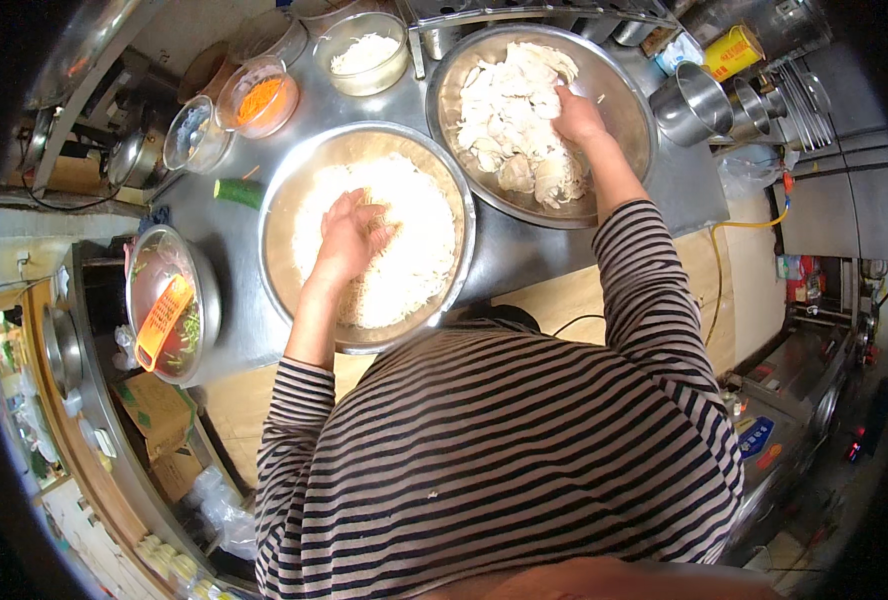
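Head view, food preparation at a steel worktop (509, 255). The left hand (349, 235) rests in the near steel bowl (282, 200), fingers loosely curled into a bed of fine white shreds (414, 250), gathering rather than clenching. The right hand (576, 115) reaches into the far steel bowl (619, 75), fingers bent down on a heap of pale torn pieces (509, 125); whether they have closed on a piece cannot be told. The two bowls stand just beside each other. Left of them lie a green cucumber end (237, 191), a smaller bowl holding an orange grater (161, 320), and clear tubs, one of orange shreds (260, 99), one of white (362, 53). Judged advice: take small pinches with relaxed fingers, lift clear of the rim, and scatter evenly so that the shreds do not clump.
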### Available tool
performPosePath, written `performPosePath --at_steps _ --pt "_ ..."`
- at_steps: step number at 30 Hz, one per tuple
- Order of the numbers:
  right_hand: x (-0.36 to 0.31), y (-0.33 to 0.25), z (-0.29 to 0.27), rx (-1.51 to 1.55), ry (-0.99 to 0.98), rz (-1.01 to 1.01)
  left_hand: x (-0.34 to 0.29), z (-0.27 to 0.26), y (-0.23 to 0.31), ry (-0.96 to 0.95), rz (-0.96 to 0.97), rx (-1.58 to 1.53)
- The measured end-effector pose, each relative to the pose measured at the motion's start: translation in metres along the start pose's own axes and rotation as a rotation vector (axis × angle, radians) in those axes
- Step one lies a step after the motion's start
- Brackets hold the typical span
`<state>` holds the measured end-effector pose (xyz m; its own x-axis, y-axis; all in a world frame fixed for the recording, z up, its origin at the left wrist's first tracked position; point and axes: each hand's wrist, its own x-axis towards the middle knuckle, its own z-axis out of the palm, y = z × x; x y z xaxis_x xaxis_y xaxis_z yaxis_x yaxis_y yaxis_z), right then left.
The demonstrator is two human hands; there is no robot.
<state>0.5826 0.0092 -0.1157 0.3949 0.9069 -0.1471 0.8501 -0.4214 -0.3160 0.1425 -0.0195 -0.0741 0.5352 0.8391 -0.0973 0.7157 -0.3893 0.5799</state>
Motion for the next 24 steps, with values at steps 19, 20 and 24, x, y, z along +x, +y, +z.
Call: performPosePath --at_steps 19,20,24 --pt "-0.057 0.007 0.015 -0.301 -0.452 0.224 -0.016 0.001 0.0 -0.041 -0.125 -0.291" --pt "-0.061 -0.002 0.019 -0.348 -0.456 0.285 -0.015 0.002 0.002 -0.054 -0.15 -0.336" --pt "-0.072 -0.027 0.018 -0.48 -0.523 0.32 -0.015 0.003 0.014 -0.064 -0.116 -0.276"
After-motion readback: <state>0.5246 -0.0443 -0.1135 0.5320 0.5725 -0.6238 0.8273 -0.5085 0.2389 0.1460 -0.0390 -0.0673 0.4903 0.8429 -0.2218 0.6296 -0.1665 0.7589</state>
